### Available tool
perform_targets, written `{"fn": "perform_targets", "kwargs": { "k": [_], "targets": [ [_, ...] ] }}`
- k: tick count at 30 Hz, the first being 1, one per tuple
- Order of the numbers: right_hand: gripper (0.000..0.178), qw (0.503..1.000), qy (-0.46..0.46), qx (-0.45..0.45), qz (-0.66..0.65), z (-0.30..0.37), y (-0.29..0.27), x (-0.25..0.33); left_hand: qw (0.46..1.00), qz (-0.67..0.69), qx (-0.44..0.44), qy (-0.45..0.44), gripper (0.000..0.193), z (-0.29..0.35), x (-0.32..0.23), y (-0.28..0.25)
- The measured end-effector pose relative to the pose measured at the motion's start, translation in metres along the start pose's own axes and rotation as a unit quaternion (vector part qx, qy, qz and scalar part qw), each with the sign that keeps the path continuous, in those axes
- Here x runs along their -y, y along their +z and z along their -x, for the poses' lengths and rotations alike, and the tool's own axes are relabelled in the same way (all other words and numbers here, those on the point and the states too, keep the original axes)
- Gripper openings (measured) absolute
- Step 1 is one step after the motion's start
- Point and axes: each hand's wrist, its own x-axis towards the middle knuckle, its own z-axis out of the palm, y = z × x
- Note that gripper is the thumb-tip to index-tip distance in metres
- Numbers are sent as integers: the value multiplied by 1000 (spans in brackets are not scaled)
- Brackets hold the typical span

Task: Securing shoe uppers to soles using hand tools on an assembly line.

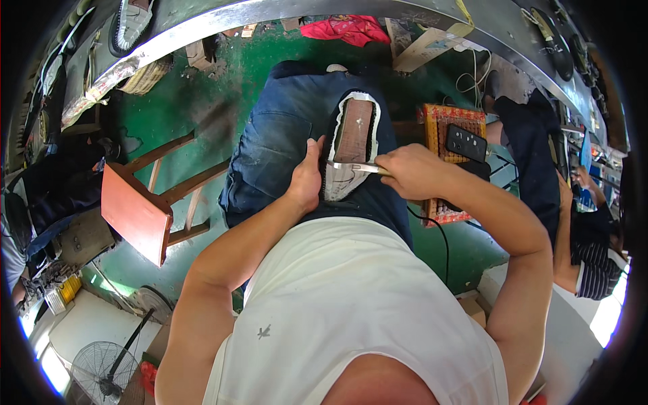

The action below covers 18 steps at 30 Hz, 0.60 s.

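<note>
An unfinished shoe [356,128] lies bottom up across my thighs, its brown inner sole facing me and ringed by a ragged white edge. The end nearer my body is covered in pale, wrinkled material. My left hand [308,177] is pressed along the shoe's left side, thumb pointing up and fingers wrapped out of sight underneath. From the right, my right hand [410,171] grips a shiny metal hand tool [353,166]. The tool lies crosswise over the shoe, its flat end reaching the left rim near my left hand. Its exact kind is hard to make out.
A reddish wooden stool [137,210] stands left on the green floor. At right, a woven-top seat [435,125] carries a black phone [466,143]. A metal-edged workbench [270,13] curves across the far side, with another shoe [133,25] on it. People sit at both sides.
</note>
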Motion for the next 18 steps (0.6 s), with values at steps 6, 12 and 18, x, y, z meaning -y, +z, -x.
{"fn": "perform_targets", "kwargs": {
  "k": [6,12,18],
  "targets": [
    [27,961,27,-209,-181,-5,81,21,977,-95,-163,97,68,-29,25,-9],
    [46,977,53,-77,-192,24,38,10,871,-375,-180,261,57,-31,27,-14],
    [53,960,94,-264,-4,8,47,-6,768,-508,-91,378,51,-26,20,-14]
  ]
}}
